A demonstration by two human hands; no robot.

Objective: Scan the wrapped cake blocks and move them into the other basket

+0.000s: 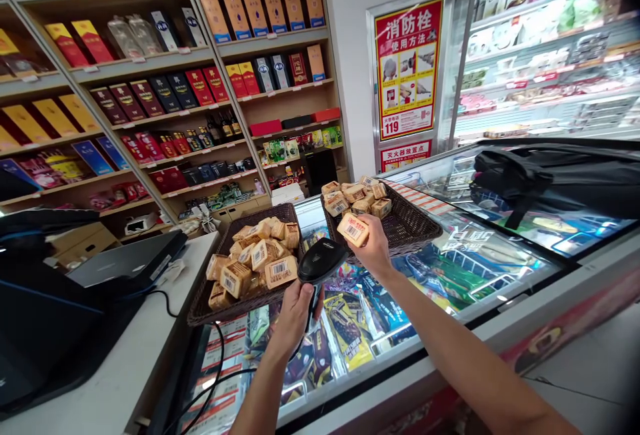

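Bare forearms are stretched forward from the lower edge of the view, above a glass-topped freezer. The two hands are held apart, each closed on something. By the left hand, a black barcode scanner is gripped around its handle, its head tilted toward the right. By the right hand, a small wrapped block is pinched, its barcode label turned toward the camera; it is held up just beside the tip of the scanner, in front of the right basket. In that dark woven basket, more such blocks are gathered at the far left end. The left basket, likewise set on the freezer, is heaped with barcoded blocks. Through the glass, colourful packets can be seen. On the white desk at the left, black equipment is placed, and a black cable is looped nearby. A black bag is laid on the freezer's far right part. Behind, boxes and bottles are lined up on wooden shelves, a red and yellow sign is mounted on the wall, and packaged goods are displayed in a lit cooler.
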